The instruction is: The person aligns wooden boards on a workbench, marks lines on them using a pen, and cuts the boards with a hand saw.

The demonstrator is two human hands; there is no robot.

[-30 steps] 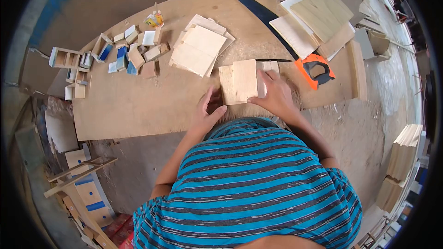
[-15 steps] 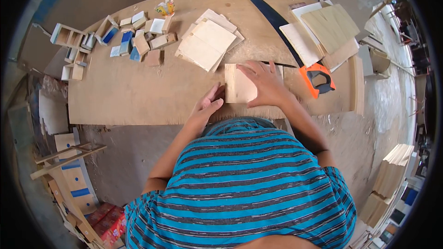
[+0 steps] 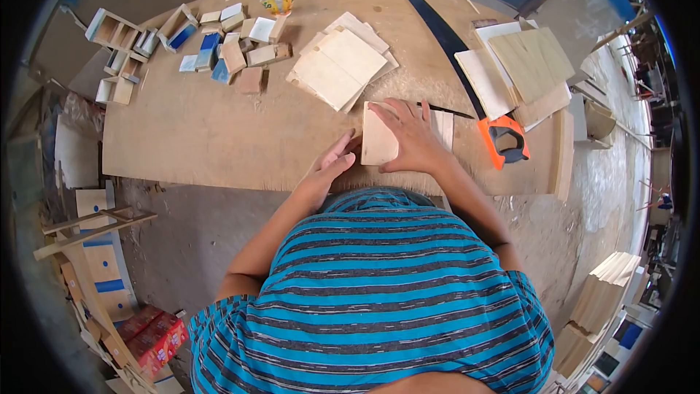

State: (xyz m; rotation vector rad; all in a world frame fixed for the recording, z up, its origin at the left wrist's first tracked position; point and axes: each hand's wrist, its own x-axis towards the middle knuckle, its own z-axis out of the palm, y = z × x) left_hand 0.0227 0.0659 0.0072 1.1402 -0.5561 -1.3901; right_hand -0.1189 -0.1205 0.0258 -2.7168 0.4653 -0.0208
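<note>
Wooden worktop (image 3: 219, 138), sawdust-dusted. Rightward, saw (image 3: 446, 42), well apart from hands. Near front edge: small pale boards (image 3: 379, 138) under right hand (image 3: 414, 138), fingers spread wide, holding near and far edges. Left hand (image 3: 326, 171) half-open, empty, just beside; contact unclear. Advisable: press flat, square edges against left palm, avoid thin dark tool (image 3: 452, 111) behind.

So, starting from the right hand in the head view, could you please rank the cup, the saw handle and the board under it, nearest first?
1. Board: directly under the right hand.
2. Saw handle: to its right.
3. Cup: left, toward the back.
</note>
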